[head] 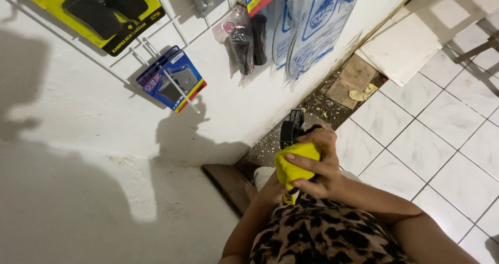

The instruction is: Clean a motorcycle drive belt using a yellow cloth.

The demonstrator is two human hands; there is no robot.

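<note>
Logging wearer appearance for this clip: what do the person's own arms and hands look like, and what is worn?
Both forearms are bare, with no gloves, watch or rings visible on the one hand in view. The only clothing showing is a leopard-print garment, tan with black spots, at the bottom edge.

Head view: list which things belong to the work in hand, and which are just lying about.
In hand:
right hand
yellow cloth
black part

Lying about:
blue card pack on wall hook
clear plastic packets
cardboard scrap
loose tile

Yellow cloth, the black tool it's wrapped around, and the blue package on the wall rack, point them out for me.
yellow cloth [293, 165], head view, on its bunched middle.
black tool [289, 131], head view, on its exposed upper body.
blue package [171, 79], head view, on its front face.
</note>
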